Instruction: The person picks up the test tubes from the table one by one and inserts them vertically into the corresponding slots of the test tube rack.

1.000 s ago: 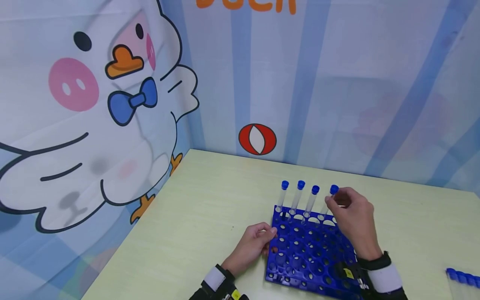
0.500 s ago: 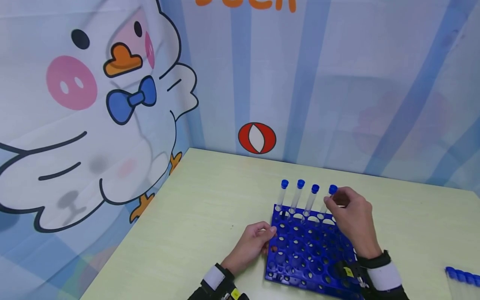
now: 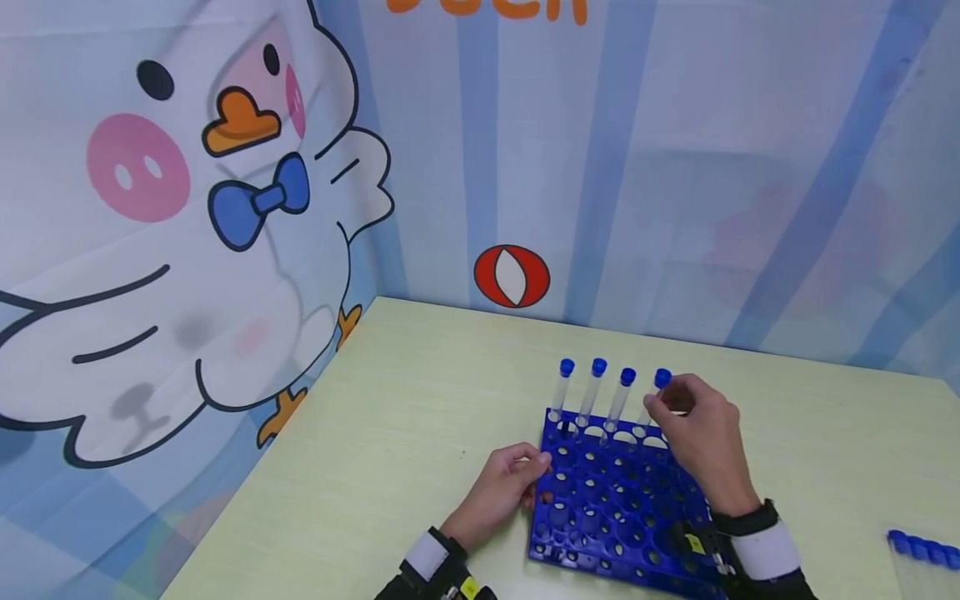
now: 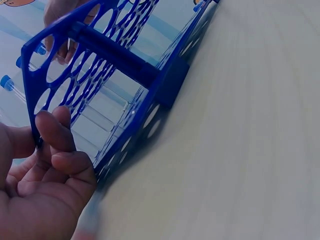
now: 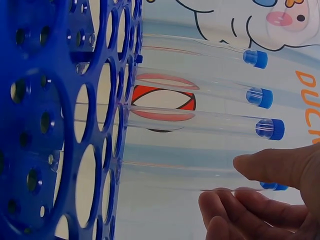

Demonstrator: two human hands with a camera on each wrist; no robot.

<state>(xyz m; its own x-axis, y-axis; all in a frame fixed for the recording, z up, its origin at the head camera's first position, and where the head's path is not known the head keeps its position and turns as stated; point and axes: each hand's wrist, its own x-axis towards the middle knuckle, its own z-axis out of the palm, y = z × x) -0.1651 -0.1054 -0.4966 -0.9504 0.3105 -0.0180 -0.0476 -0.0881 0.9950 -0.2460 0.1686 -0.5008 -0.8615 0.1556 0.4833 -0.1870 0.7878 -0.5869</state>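
Observation:
A blue test tube rack (image 3: 604,515), pierced with round holes, stands on the table. My left hand (image 3: 497,493) grips its left edge, thumb on one side and curled fingers on the other in the left wrist view. At the rack's back row, my right hand (image 3: 707,440) pinches a clear test tube (image 5: 175,171) just below its blue cap (image 3: 662,377). That tube's lower end is in a rack hole. Left of it, three more blue-capped tubes (image 3: 591,395) stand in the same row, tilted slightly in the head view.
Several blue-capped tubes (image 3: 924,550) lie side by side at the right edge of the pale table (image 3: 435,375). A cartoon-printed backdrop (image 3: 675,167) rises behind the table and along its left side.
The head view has shifted very slightly. Both hands keep their holds, and the rack and tubes stay in place.

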